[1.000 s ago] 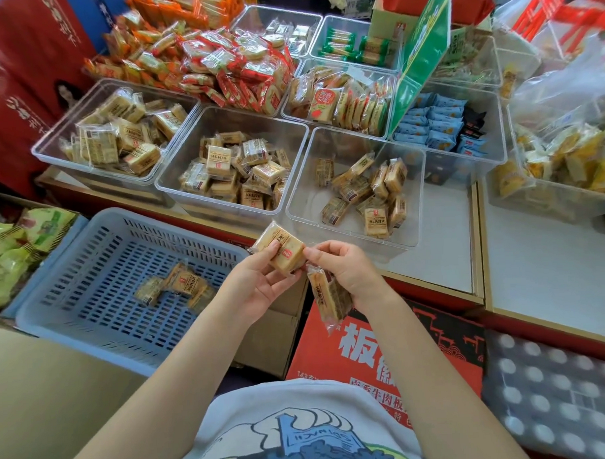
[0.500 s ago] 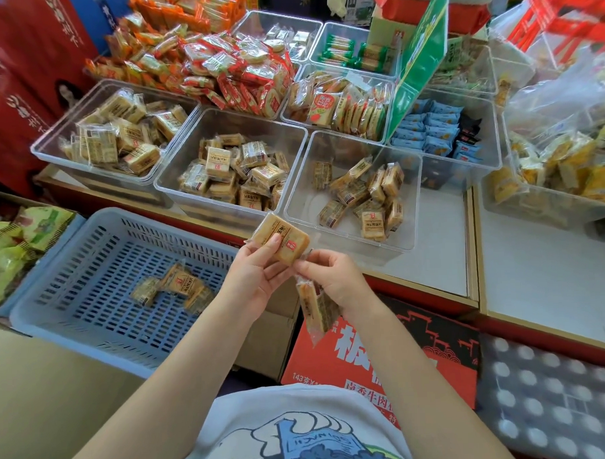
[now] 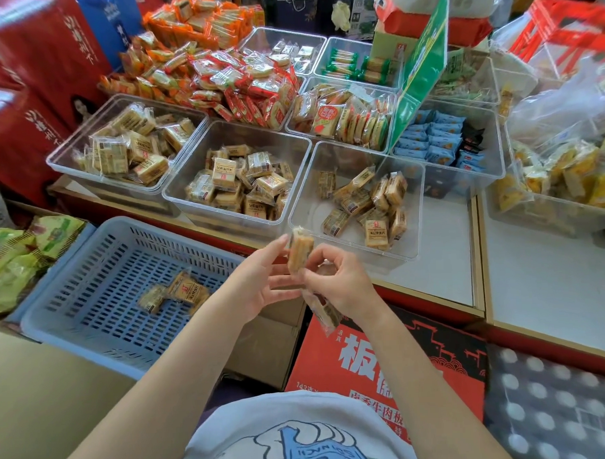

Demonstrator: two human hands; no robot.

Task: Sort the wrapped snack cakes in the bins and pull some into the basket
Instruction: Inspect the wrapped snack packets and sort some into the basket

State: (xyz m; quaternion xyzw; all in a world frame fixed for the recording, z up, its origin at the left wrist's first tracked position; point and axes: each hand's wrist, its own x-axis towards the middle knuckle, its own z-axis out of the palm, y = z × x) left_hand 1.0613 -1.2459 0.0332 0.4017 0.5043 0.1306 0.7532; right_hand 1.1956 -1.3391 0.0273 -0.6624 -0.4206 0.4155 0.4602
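Upright wrapped cake (image 3: 299,250) between hands (image 3: 334,283)

Red crate (image 3: 568,17) — blurred, cut off top right; lower snack cake (image 3: 326,312) half hidden behind right hand (image 3: 341,286).
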